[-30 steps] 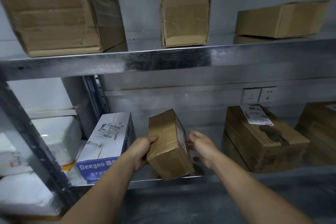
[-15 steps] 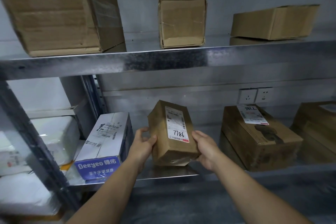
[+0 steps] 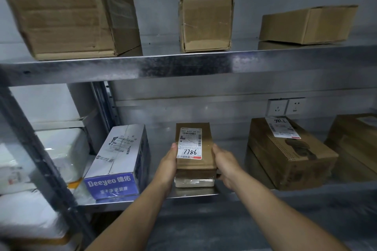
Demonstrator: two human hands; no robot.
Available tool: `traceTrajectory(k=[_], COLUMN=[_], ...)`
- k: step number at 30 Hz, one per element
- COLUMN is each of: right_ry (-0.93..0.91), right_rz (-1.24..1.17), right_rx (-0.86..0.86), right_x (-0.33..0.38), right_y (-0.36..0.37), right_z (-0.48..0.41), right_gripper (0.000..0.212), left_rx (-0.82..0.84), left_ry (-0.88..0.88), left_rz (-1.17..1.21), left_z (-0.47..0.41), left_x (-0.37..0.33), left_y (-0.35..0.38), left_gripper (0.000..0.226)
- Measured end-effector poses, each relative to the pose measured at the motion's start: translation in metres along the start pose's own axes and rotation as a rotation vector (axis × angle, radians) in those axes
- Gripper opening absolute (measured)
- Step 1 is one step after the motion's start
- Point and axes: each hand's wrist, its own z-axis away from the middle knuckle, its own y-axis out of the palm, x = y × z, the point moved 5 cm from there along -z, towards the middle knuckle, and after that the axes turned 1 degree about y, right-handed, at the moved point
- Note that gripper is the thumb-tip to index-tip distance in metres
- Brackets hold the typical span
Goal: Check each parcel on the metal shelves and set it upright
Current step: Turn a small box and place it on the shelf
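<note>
Change: the parcel [image 3: 194, 167], tilted with its label turned off to the right a second ago, now stands square with the label facing the viewer; both hands have followed it down.
Upper shelf [image 3: 183, 65]: metal, carrying three plain cardboard boxes.
Lower shelf [image 3: 230, 146]: metal, where the parcel is, between the Deeyeo box and the brown labelled box.
Large box [image 3: 67, 10]: upper shelf, left, tilted.
Brown labelled box [image 3: 289, 161]: lower shelf, right of the parcel and apart from it, with a white label on top.
Deeyeo box [image 3: 120, 161]: white and blue, lower shelf, just left of the left hand.
Flat box [image 3: 308, 24]: upper shelf, right.
Middle box [image 3: 206, 21]: upper shelf, centre, standing on end.
Parcel, appearance: narrow brown cardboard, long side vertical, with clear tape over a pale lower end. That end sits near the shelf's front edge; whether it rests there cannot be told.
Left hand [image 3: 168, 166]: grasps the parcel's left side, thumb on the front edge.
Right hand [image 3: 225, 166]: grasps the right side, thumb forward, fingers hidden behind.
Shipping label [image 3: 189, 142]: white, with a barcode and handwritten "7786", reading upright.
Wall sockets [image 3: 285, 106]: a pair, behind the lower shelf.
</note>
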Motion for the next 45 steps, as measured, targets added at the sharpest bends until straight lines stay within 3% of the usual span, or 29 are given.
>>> traceTrajectory(k=[5,12,26,34,36,38,41,45], right_ry=[0.054,0.091,0.074,0.085,0.063,0.026,-0.063,-0.184], right_rz=[-0.014,0.019,0.094,0.168,0.213,0.218,0.201,0.282], right_rx=[0.018,0.070,0.056,0.033,0.008,-0.023,-0.095,-0.188], right_x=[-0.002,0.000,-0.002,0.002,0.004,0.012,0.022,0.041], right_y=[0.007,0.014,0.017,0.015,0.010,0.004,-0.008,-0.026], right_z=[-0.004,-0.007,-0.021,-0.015,-0.011,-0.007,-0.004,0.001], right_gripper=[0.049,0.054,0.059,0.054,0.059,0.058,0.053,0.033], left_rx=[0.004,0.017,0.039,-0.024,-0.071,-0.168,-0.302,-0.367], left_ry=[-0.042,-0.093,-0.071,-0.112,-0.060,0.042,0.224,0.300], left_rz=[-0.022,-0.001,0.043,-0.004,-0.089,-0.116,-0.194,-0.215], left_z=[-0.022,-0.027,-0.027,-0.027,-0.003,0.007,0.015,0.014], left_x=[0.019,0.024,0.018,0.016,-0.014,-0.034,-0.061,-0.084], left_y=[-0.004,-0.003,-0.002,-0.009,-0.007,-0.009,-0.013,-0.002], left_gripper=[0.087,0.094,0.086,0.121,0.102,0.068,0.046,0.011])
